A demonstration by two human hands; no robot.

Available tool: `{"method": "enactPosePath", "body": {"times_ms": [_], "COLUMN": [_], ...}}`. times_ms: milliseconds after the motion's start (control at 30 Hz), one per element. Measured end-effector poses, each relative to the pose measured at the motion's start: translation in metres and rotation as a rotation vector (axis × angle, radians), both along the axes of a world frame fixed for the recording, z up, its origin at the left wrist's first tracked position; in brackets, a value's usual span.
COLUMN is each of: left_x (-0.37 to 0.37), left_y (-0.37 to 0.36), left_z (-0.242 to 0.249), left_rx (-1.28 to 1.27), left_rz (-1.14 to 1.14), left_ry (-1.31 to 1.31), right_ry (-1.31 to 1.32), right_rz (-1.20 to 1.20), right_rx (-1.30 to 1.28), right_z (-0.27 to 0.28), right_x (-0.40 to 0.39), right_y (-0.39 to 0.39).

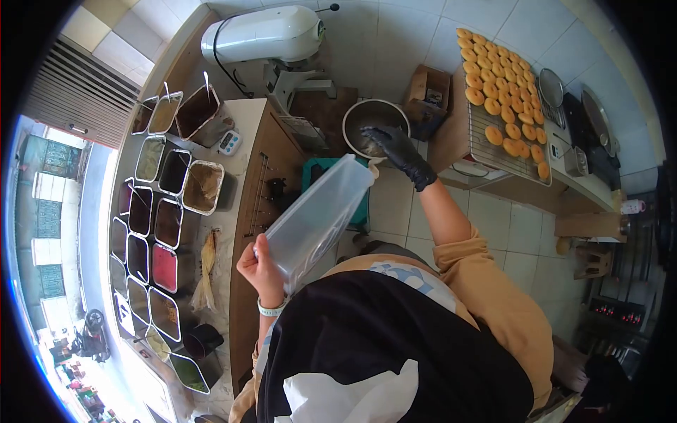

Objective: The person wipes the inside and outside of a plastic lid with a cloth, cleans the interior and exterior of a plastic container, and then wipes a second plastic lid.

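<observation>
From the head view, my left hand [259, 271] is bare, with a pale band at the wrist, and its fingers are closed around the lower end of a clear plastic container [317, 215]. I hold the container tilted, its far end pointing up and away from me toward the metal bowl [375, 127]. It hangs in the air between my chest and the bowl, over the tiled floor [402, 204], just beside the edge of the wooden table [264, 169].

My right hand [402, 151] wears a black glove and reaches out over the near rim of the metal bowl. Its fingers are spread and bent downward into the bowl, holding nothing that I can make out. The upper corner of the container lies close under that wrist; I cannot tell whether they touch.

Beyond the bowl stands a white stand mixer [264, 35]. To the right, a wire rack [504, 134] carries rows of golden doughnuts [497, 70]. To the left, on the table, metal trays of toppings [166, 211] sit in rows, with a small white timer [229, 143] near their far end.
</observation>
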State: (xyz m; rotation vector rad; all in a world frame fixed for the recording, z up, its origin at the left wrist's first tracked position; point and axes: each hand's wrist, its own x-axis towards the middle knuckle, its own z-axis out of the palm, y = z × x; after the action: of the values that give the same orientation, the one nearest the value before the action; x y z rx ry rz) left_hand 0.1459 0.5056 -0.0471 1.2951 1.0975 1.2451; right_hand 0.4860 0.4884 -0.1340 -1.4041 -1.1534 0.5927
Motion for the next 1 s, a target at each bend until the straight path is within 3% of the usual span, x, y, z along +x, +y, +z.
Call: {"method": "enactPosePath", "body": {"times_ms": [167, 233, 333, 433, 567, 667, 700, 767, 900, 1000], "left_x": [-0.049, -0.051, -0.069, -0.075, -0.072, -0.061, -0.053, -0.030, -0.021, -0.026], "left_y": [0.011, 0.013, 0.018, 0.021, 0.014, 0.005, 0.001, -0.006, -0.020, -0.033], "left_z": [-0.007, -0.007, -0.022, -0.035, -0.056, -0.088, -0.101, -0.126, -0.203, -0.247], "left_rx": [-0.097, -0.107, -0.203, -0.240, -0.202, -0.167, -0.159, -0.185, -0.268, -0.389], "left_rz": [0.122, 0.136, 0.051, -0.034, -0.167, -0.275, -0.296, -0.319, -0.402, -0.455], "left_ry": [0.055, 0.080, 0.089, 0.191, 0.617, 0.969, 1.064, 1.297, 1.397, 1.439], "right_ry": [0.813, 0.912, 1.114, 1.128, 0.886, 0.640, 0.401, -0.026, -0.335, -0.550], "right_rz": [-0.404, -0.560, -0.629, -0.553, -0.552, -0.383, -0.285, -0.100, -0.019, 0.037], "right_rx": [-0.268, -0.479, -0.553, -0.698, -0.789, -0.836, -0.899, -1.089, -1.398, -1.302], "right_z": [-0.126, -0.165, -0.203, -0.237, -0.281, -0.351, -0.399, -0.439, -0.521, -0.599], "right_x": [0.015, -0.007, -0.048, -0.057, -0.037, -0.011, -0.004, 0.011, 0.035, 0.045], "right_y": [-0.086, -0.120, -0.163, -0.184, -0.181, -0.169, -0.166, -0.141, -0.098, -0.075]}}
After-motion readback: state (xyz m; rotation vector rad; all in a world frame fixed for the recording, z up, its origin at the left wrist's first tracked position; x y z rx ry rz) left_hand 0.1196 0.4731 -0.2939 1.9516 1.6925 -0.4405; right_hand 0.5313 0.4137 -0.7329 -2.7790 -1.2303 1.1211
